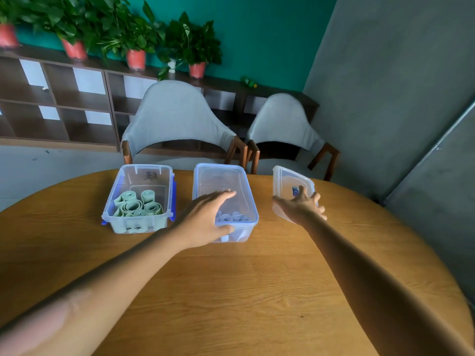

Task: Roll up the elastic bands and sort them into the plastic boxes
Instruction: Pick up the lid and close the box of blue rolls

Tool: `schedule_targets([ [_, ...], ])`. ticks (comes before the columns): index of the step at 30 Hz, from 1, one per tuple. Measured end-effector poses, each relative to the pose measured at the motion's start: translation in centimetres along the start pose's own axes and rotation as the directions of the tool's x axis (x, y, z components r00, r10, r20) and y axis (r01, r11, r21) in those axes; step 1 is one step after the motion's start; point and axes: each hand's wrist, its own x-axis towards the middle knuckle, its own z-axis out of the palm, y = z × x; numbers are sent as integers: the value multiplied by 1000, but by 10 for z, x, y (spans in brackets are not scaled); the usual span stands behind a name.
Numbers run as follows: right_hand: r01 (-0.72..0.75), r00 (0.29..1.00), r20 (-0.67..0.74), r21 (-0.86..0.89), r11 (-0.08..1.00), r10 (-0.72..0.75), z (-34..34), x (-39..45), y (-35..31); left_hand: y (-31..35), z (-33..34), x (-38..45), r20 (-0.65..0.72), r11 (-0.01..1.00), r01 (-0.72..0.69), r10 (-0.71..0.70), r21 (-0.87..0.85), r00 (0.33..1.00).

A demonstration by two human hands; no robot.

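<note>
Lids look like the business now: the right hand (304, 202) is out on the clear lid (288, 181) lying on the worktop (231, 291), fingers spread across its near end, thumb reaching off to the inner side. Whether those fingers are hooked under the rim or just lying flat, I can't tell from here. Left hand (205, 217) sits flat and relaxed over the near left corner of the middle box (226, 181), thumb along the front wall, steadying it rather than gripping.

Under and just beyond that left palm, pale blue rolled bands (232, 217) sit in the near end of the middle box. Off to the left of the left hand, the other box (140, 176) holds the green rolled bands (138, 204), bunched at its near end, blue clips hanging at its sides. No loose bands show on the wood, so the sorting looks finished and closing up seems to be what's left.

To do it well: pinch the lid by its near rim, lift it clear, carry it inward over the middle box, and keep that left hand bracing low on the wall, out of the opening. Square the corners first, then press around the rim.
</note>
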Motion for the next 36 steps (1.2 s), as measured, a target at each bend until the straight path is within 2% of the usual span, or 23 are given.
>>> schedule_targets([
  [3, 68, 998, -19, 31, 997, -67, -21, -19, -16, -2, -15, -14, -26, 999, 40, -41, -34, 999],
  [7, 137, 991, -9, 53, 989, -137, -38, -50, -47, -12, -38, -33, -112, 997, 76, -73, 27, 991],
  [14, 234, 970, 45, 83, 969, -238, -36, -103, -110, -39, -82, -72, -237, 986, 159, -146, 39, 960],
  [19, 320, 942, 81, 89, 943, -327, -19, -142, -157, -65, -111, -99, -278, 969, 245, -224, 44, 934],
  [24, 367, 903, 182, 146, 919, -389, 10, -175, -208, -88, -134, -121, -332, 937, 349, -328, 4, 885],
  [27, 410, 885, 196, 104, 906, -423, 30, -192, -229, -103, -142, -129, -357, 920, 390, -380, -46, 853],
  [31, 399, 891, 211, 57, 915, -401, 55, -202, -251, -117, -147, -134, -347, 895, 425, -445, -138, 825],
  [36, 383, 902, 224, -21, 924, -369, 85, -208, -272, -132, -146, -135, -355, 873, 460, -487, -165, 798],
])
